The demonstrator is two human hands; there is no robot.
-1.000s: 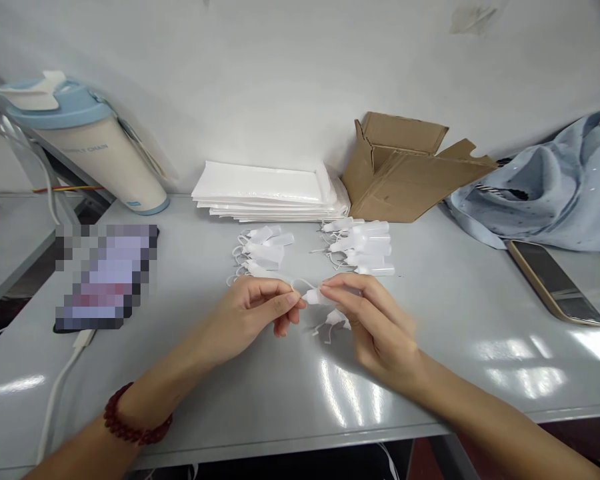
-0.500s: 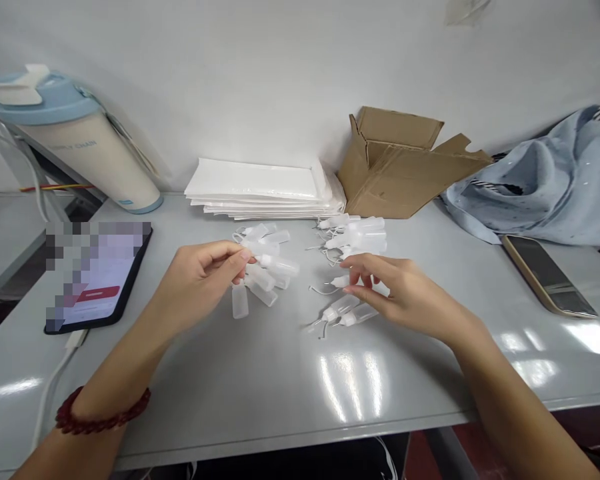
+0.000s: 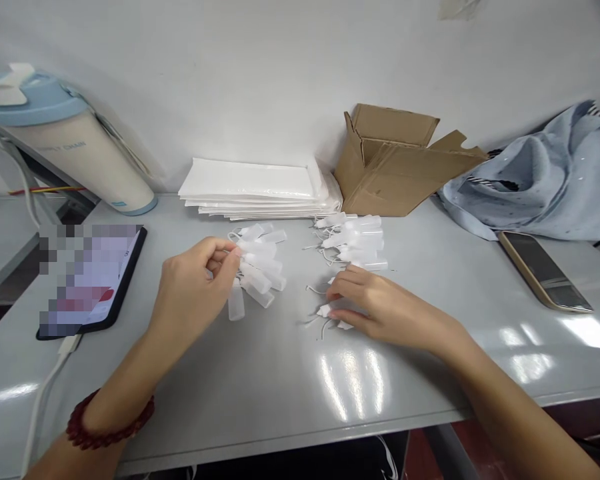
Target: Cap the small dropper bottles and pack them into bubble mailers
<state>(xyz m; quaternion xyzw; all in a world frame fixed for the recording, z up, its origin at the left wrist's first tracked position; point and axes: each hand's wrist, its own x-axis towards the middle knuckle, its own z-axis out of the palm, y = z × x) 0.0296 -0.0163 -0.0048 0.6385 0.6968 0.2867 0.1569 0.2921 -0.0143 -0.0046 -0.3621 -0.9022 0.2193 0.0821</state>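
**L hand & R hand held low, palms down**

L fingers pinched together at nozzle ends of L btls; grip can't be told. R fingers curled, slightly parted, over near R btls on bench; hold hidden, unclear.

At upper left a flask is standing; at upper right a blue cloth is lying beside a cardboard box.

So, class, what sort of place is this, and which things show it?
Probably a workbench, perhaps for packing: small plastic bottles lie in groups on the grey tabletop, with a stack of white packets and an open cardboard box behind them.
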